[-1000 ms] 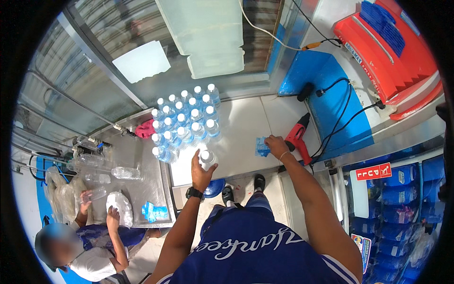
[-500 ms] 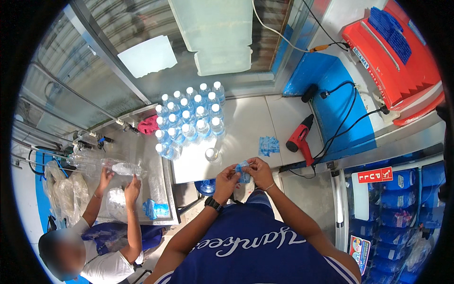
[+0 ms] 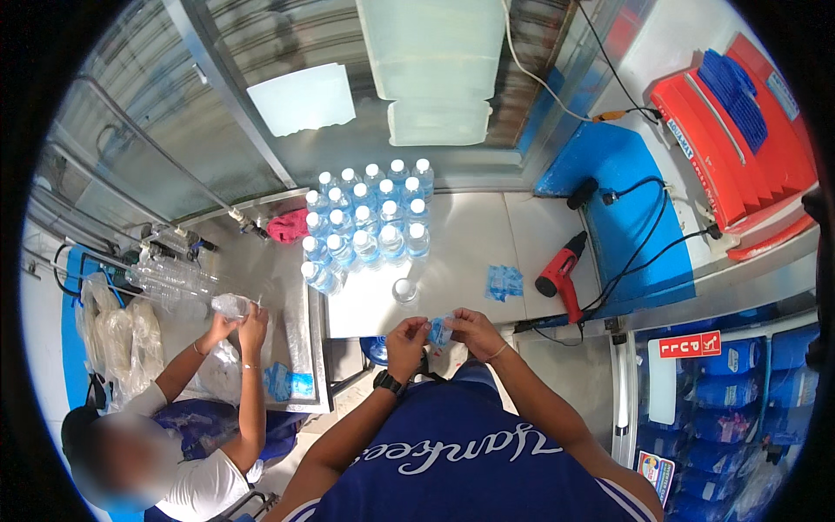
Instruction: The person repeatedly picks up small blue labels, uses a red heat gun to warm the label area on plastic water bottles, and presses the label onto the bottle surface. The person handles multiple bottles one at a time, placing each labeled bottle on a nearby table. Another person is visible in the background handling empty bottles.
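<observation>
In front of my body, my right hand (image 3: 475, 334) pinches a small blue, see-through bottle label (image 3: 440, 331). The fingers of my left hand (image 3: 405, 345) are closed at the label's left edge. Just beyond the hands, one clear bottle (image 3: 404, 291) with no visible label stands upright on the white counter (image 3: 465, 235). Behind it to the left are rows of filled, white-capped bottles (image 3: 366, 245). A flat pile of blue labels (image 3: 504, 283) lies on the counter to the right, beside a red heat gun or drill (image 3: 564, 277).
At the left a co-worker's hands (image 3: 239, 329) hold a clear bottle (image 3: 230, 305) over a metal sink counter (image 3: 315, 348), near more blue labels (image 3: 288, 383) and a pink cloth (image 3: 288, 225). Black cables (image 3: 644, 235) run down the right side. A red machine (image 3: 735, 148) stands at upper right.
My hands have drawn slightly apart, the left one moving left with the label still at its fingers. The co-worker's hands have come together around the bottle. The whole view has shifted a little.
</observation>
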Motion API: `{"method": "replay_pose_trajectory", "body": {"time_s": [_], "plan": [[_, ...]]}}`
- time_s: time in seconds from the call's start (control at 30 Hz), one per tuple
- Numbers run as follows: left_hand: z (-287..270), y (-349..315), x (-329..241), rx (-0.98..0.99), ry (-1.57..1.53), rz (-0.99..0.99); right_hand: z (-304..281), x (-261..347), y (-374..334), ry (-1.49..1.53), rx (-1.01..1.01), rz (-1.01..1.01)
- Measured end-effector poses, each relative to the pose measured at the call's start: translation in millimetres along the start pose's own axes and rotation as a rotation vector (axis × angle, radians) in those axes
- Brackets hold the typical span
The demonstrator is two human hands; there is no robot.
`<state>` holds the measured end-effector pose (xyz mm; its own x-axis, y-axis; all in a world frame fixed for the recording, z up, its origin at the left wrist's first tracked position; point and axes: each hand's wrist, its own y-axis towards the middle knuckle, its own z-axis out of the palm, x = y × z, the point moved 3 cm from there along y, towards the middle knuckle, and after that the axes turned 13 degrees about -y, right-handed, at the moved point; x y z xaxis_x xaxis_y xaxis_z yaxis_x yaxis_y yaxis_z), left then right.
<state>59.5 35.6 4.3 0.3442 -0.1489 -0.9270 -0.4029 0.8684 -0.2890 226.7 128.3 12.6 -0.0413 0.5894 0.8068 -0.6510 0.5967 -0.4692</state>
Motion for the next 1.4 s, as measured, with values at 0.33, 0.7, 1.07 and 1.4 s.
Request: {"method": "replay_pose_trajectory", "body": {"time_s": [0.33,0.7,1.07,1.4], "plan": [[-35,-8,10,-0.117,-0.212,-0.122,56,68,27,-0.905,-0.369,-0.533],[-61,-10,34,-0.15,-0.197,-0.106,99,87,38,-1.375,-0.517,-0.995],[-71,-9,37,-0.161,-0.175,-0.096,77,38,75,-1.231,-0.416,-0.89],[-60,13,-17,-0.14,0.076,0.207,-4,-22,66,-1.048,-0.396,-0.545]]}}
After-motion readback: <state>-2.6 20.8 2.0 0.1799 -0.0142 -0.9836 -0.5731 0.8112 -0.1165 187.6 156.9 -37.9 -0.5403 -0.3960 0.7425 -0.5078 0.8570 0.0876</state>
